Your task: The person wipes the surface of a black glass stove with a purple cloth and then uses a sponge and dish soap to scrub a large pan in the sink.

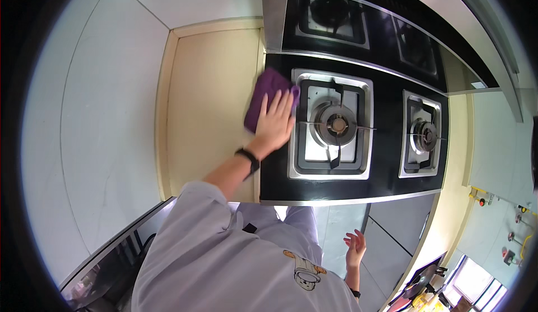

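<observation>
My left hand (275, 120) lies flat over a folded purple cloth (262, 89) and presses it down with the fingers stretched out. The cloth spans the seam between a cream countertop (210, 114) and the left edge of a black gas cooktop (332, 190). Just right of that hand is the larger burner (337, 124), with a metal pan support and a square steel tray; the fingertips are close to the tray's rim. A second burner (428, 134) sits farther right. My right hand (355, 247) hangs low beside my body, holding nothing, its fingers loosely bent and apart.
Behind the cooktop, a glossy black panel (378, 30) mirrors the burners. A steel side panel (275, 13) borders it on the left. Pale wall tiles (113, 101) flank the counter. At lower right, pans and other kitchen items (420, 282) stand near a window (475, 280).
</observation>
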Action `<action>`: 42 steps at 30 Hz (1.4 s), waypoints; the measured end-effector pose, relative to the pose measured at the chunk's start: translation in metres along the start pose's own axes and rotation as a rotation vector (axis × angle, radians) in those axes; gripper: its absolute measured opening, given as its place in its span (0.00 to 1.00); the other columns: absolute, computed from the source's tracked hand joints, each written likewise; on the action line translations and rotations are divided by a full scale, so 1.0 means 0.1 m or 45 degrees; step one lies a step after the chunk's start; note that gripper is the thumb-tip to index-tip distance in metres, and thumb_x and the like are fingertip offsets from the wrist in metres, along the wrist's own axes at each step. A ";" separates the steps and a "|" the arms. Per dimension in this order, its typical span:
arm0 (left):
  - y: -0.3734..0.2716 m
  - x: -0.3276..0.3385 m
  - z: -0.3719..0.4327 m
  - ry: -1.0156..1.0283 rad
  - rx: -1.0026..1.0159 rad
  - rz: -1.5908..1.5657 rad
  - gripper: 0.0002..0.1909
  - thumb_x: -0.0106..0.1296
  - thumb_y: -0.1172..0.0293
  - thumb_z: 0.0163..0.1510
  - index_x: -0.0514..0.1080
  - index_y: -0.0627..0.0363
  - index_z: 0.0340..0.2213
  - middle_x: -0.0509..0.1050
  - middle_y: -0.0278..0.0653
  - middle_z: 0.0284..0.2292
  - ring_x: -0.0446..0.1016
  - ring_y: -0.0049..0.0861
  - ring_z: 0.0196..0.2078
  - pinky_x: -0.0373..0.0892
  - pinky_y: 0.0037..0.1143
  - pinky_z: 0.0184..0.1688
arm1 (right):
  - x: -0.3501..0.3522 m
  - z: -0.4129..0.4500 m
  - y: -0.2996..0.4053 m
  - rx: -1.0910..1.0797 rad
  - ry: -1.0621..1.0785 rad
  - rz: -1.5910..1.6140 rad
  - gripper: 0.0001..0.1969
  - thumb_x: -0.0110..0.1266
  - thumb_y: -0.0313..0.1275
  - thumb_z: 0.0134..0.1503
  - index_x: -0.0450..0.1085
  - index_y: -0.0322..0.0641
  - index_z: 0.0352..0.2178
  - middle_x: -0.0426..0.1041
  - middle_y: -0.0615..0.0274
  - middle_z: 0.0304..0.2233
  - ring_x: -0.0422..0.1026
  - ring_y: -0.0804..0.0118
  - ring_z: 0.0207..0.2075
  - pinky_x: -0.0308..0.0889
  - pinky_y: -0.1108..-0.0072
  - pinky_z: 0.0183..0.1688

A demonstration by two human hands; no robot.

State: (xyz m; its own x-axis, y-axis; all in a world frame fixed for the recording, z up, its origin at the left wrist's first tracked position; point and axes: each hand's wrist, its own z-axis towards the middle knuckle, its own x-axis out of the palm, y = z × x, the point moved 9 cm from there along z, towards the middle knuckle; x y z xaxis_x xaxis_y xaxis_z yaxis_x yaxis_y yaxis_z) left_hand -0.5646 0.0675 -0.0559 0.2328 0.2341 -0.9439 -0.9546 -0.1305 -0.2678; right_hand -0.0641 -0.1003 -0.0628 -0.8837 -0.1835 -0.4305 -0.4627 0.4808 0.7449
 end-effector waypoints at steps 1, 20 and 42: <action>-0.19 -0.06 -0.26 0.068 0.013 -0.034 0.33 0.42 0.58 0.60 0.55 0.65 0.61 0.58 0.47 0.62 0.52 0.40 0.66 0.40 0.47 0.67 | 0.00 0.00 0.02 0.002 -0.009 0.006 0.16 0.47 0.31 0.64 0.64 0.33 0.51 0.77 0.55 0.37 0.76 0.68 0.34 0.71 0.78 0.39; 0.31 0.15 0.37 0.086 0.252 0.185 0.37 0.40 0.52 0.61 0.52 0.68 0.62 0.54 0.50 0.64 0.50 0.41 0.67 0.42 0.44 0.67 | 0.05 0.13 0.28 -0.140 0.040 -0.109 0.15 0.47 0.28 0.64 0.65 0.31 0.49 0.77 0.54 0.35 0.76 0.68 0.33 0.72 0.78 0.38; -0.85 -0.06 -1.55 0.312 0.097 -0.081 0.45 0.46 0.44 0.56 0.53 0.72 0.60 0.54 0.54 0.63 0.49 0.42 0.68 0.41 0.43 0.68 | -0.16 -0.05 -0.15 -0.080 0.128 -0.080 0.14 0.45 0.26 0.65 0.65 0.28 0.48 0.76 0.53 0.35 0.76 0.67 0.35 0.72 0.77 0.41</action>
State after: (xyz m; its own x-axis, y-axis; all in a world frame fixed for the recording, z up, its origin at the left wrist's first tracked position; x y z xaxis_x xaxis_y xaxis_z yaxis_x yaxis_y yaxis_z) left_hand -0.4564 -0.0725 -0.0571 0.3218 -0.0021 -0.9468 -0.9457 -0.0480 -0.3214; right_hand -0.0431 -0.1092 -0.0642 -0.8539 -0.2982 -0.4265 -0.5182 0.4114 0.7499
